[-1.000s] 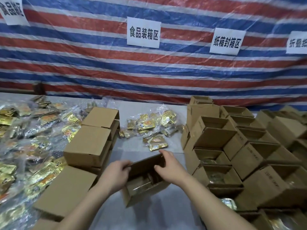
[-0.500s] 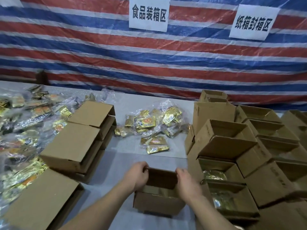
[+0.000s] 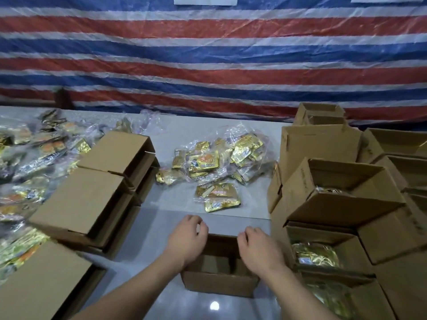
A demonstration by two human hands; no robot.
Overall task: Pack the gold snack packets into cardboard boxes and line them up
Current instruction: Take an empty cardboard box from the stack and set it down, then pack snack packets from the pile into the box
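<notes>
Cardboard walls of the open box [image 3: 219, 284] sit under my left hand [image 3: 187, 241] and right hand [image 3: 258, 248], both with loosely curled fingers clasping nothing. Gold snack packets [image 3: 215, 165] lie beyond across bare table [image 3: 175, 204], between closed boxes [image 3: 92, 192] and packed boxes [image 3: 335, 204].

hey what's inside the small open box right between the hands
The small open box shows only bare cardboard walls and a dim floor, with no gold packets visible. The left hand and right hand cover its side edges and corners.
</notes>
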